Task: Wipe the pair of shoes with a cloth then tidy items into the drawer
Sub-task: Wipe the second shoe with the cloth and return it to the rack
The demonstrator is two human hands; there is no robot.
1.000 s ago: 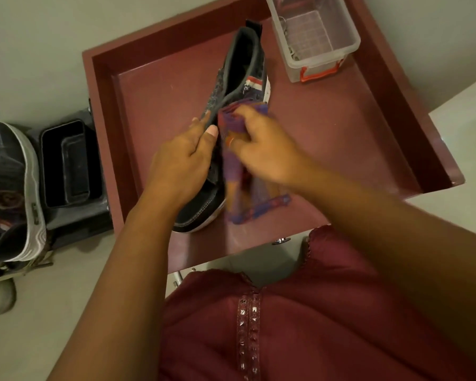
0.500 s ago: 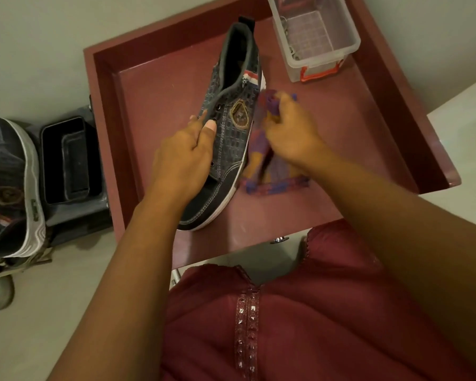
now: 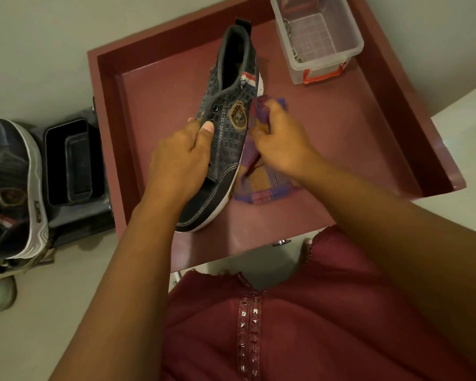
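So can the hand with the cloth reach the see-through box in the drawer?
Probably yes: the right hand grips the cloth, but only bare drawer floor lies before the clear box.

We can read no text, number or brand name anywhere in this view. The dark shoe [image 3: 226, 127] carries a gold-edged badge [image 3: 238, 116] on its side, but whatever sits inside it (lettering or a figure, we cannot tell which) is too small and blurred to make out. The second shoe [image 3: 10, 188] at the left edge shows a similar emblem and a small dark mark on its white sole rim; both are equally unreadable to us.
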